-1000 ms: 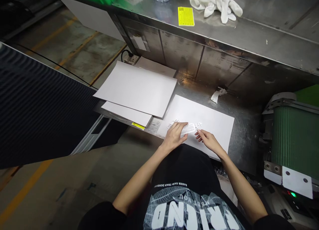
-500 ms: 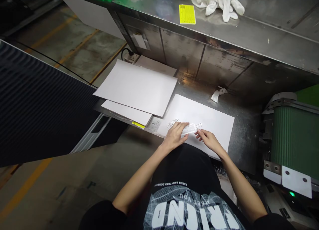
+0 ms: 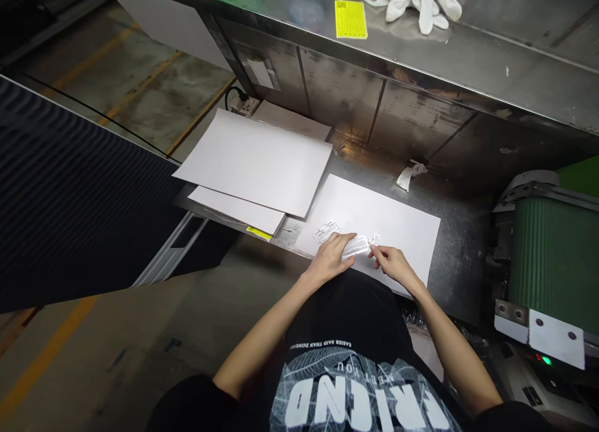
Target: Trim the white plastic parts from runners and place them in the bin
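My left hand (image 3: 331, 256) grips a flat, translucent white plastic piece (image 3: 357, 246) between thumb and fingers, just above a white sheet (image 3: 397, 220). At the right end of that piece, my right hand (image 3: 394, 262) has its thumb and index finger pinched together; whatever lies between them is too small to make out. Small, thin white bits (image 3: 375, 237) show just beyond those fingertips. Left of my left hand, a loose cluster of thin white frame-like strips (image 3: 326, 231) rests on the sheet.
Large white sheets (image 3: 257, 160) are stacked at the left of the metal bench (image 3: 461, 257). A crumpled white scrap (image 3: 410, 175) lies behind. Above runs a metal shelf (image 3: 299, 20) with white gloves (image 3: 414, 1) and a yellow label (image 3: 350, 19). A green ribbed conveyor belt (image 3: 552, 263) stands right.
My right fingers have closed into a pinch at the end of the plastic piece. My left hand has shifted slightly, showing more of the strips beside it.
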`<state>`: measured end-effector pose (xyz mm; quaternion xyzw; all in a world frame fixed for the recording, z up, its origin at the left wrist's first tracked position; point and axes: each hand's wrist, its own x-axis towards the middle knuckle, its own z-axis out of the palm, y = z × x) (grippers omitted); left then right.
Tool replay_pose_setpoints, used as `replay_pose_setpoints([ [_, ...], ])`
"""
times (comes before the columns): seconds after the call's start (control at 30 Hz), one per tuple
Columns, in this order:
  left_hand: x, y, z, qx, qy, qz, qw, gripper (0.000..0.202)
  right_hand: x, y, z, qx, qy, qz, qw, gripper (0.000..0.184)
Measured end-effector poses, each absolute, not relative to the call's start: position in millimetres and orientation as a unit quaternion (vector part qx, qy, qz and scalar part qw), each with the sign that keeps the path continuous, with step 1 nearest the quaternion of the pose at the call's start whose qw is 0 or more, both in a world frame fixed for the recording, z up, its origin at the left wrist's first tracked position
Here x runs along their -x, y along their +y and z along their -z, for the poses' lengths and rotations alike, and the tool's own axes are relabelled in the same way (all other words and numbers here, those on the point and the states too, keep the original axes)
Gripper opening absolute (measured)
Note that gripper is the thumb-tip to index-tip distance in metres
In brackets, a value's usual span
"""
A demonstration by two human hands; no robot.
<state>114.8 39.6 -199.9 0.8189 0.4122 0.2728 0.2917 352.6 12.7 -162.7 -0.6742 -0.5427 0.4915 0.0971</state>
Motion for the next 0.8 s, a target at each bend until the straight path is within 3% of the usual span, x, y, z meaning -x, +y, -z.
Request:
replay_pose_setpoints([
  [0.47, -114, 40, 220, -0.794, 0.495, -0.203, 0.289, 0.057, -354, 9, 198, 0.705, -0.576, -0.399, 0.108, 0.062],
  [0.8, -96, 50, 232, -0.726, 0.628, -0.160, 0.230, 0.057, -388, 10, 239, 0.768, -0.599, -0.205, 0.094, 0.042],
])
